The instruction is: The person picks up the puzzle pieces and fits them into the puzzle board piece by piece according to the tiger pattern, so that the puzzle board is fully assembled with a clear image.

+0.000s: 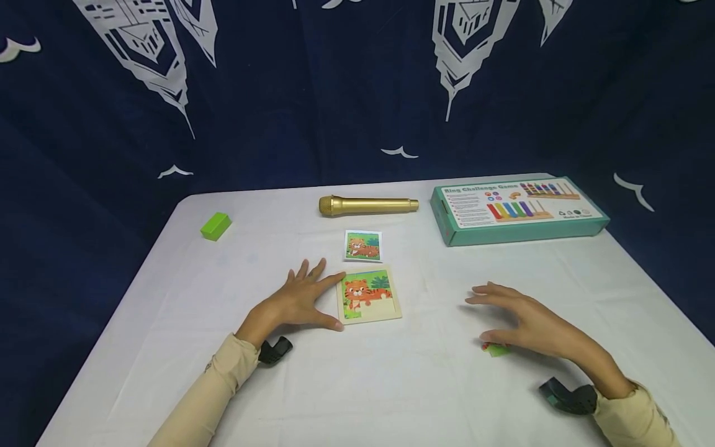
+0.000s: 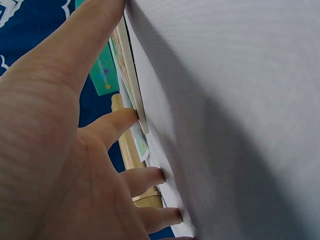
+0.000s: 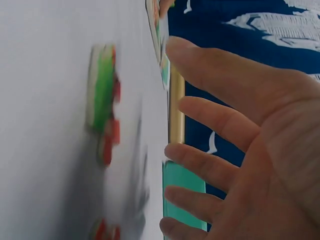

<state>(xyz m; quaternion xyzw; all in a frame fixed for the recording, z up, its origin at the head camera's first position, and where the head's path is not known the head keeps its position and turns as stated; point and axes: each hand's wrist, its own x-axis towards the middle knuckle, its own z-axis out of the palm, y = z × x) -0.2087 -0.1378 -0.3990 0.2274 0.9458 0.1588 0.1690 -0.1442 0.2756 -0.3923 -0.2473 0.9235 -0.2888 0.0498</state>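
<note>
A square wooden puzzle board (image 1: pixel 382 308) with a tiger picture lies mid-table; its lower right part shows bare wood. My left hand (image 1: pixel 304 300) spreads beside it, index fingertip at the upper left corner and thumb at the lower left. In the left wrist view the other fingertips rest on the cloth, near the board's edge (image 2: pixel 135 80). Over to the right, my right hand (image 1: pixel 522 320) hovers with parted fingers, holding nothing. Below its thumb lies a green and red puzzle piece (image 1: pixel 497 350). The right wrist view shows another red piece (image 3: pixel 102 231), partly cut off.
A small tiger picture card (image 1: pixel 363 246) lies just behind the board. Farther back are a gold microphone (image 1: pixel 368 206) and a teal ring game box (image 1: pixel 519 211). A green block (image 1: pixel 215 226) sits at the back left. A dark patterned curtain (image 1: pixel 313 93) hangs behind the table.
</note>
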